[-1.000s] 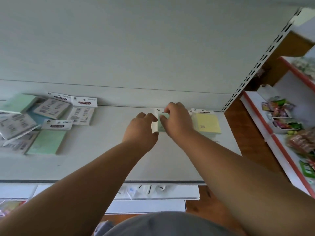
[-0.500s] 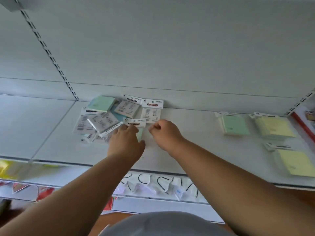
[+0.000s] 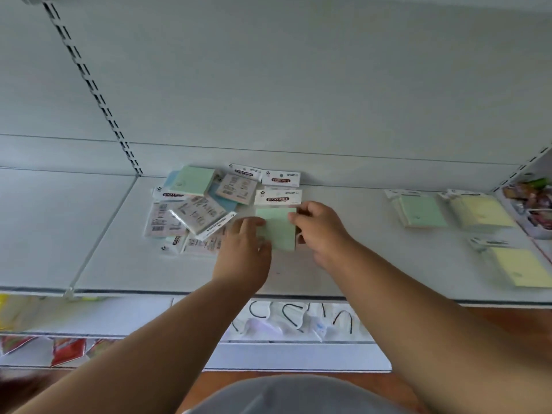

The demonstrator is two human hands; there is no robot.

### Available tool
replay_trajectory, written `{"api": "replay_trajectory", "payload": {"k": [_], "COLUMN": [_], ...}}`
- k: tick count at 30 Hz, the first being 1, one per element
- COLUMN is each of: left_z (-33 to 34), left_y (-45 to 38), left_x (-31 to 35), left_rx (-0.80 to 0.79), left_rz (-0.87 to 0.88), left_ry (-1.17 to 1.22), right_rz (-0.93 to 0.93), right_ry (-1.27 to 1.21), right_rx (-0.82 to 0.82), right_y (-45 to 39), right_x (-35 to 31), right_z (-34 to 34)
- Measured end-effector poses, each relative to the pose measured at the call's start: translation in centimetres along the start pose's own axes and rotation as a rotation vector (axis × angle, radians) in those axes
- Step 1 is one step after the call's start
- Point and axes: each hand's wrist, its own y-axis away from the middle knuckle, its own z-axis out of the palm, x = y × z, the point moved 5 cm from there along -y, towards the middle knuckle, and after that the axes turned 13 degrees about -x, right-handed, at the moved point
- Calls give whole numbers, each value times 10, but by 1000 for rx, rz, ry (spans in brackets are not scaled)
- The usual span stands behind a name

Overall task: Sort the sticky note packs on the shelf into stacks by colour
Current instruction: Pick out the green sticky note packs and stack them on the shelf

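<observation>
Green is the pack (image 3: pixel 276 227) we hold between both hands, and we place everything else from it. Our left hand (image 3: pixel 243 258) lies on its left edge with fingers spread flat, a loose grip pressing rather than pinching. Our right hand (image 3: pixel 321 231) pinches its right edge, thumb under and fingers (image 3: pixel 298 215) curled over the top corner. The pack rests on the white shelf (image 3: pixel 358 264), its white header card (image 3: pixel 278 197) pointing away from us. Just left of it and slightly beyond sprawls the unsorted heap (image 3: pixel 197 210), packs overlapping face up and face down, a green one on top at the back. Well to the right sits a green stack (image 3: pixel 419 215), then a yellow stack (image 3: pixel 481 215) beside that, and nearer us a single yellow pack (image 3: pixel 521 265).
</observation>
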Motion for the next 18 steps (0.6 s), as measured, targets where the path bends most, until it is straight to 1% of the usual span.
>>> {"api": "replay_trajectory", "payload": {"k": [2,3,6,11,13,18], "left_z": [6,11,32,84,105,154], "left_y": [-7,-11,-24,-44,-56,-90], "left_x": [16,26,63,141,169,218], "left_rx": [-46,-74,-147,-313,-327,-314], "left_rz": [-1,11,80,211,222,170], "left_ry": [85,108,83,22,24,-43], "right_rz": [-27,-42,-72,-23,-18,6], "right_ry": [-29,-12,124,401,475,625], "right_rx": [-14,10,159,390,415,381], "right_y": [5,7,15,26,23,-4], "right_x": [0,2,6,8,9,9], "right_z": [-25,-39,-88,-185,-223,-292]}}
